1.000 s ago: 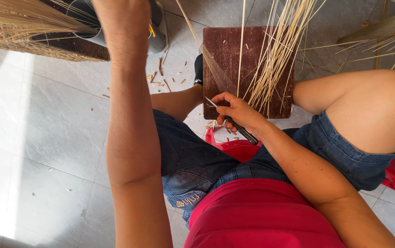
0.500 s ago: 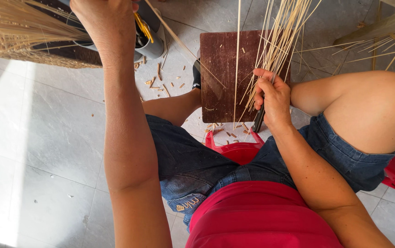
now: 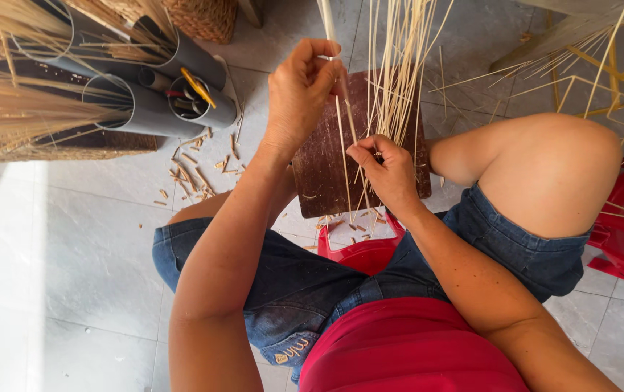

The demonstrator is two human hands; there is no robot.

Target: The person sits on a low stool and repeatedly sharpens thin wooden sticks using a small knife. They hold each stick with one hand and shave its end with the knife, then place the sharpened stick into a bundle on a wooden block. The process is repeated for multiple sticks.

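Thin pale straw strip (image 3: 346,123) runs upright over top edge of dark brown wooden board (image 3: 319,174), pinched at both ends. Left hand (image 3: 299,94) grip clamped on strip high up; right hand (image 3: 388,170) grip closed on it lower, mid-board. Loose pale straw stalks (image 3: 399,65) just beside. Grey plastic tubes (image 3: 145,101) on floor, well left. Risk: strip snaps or slips if pulled too taut; neighbouring stalks may tangle.
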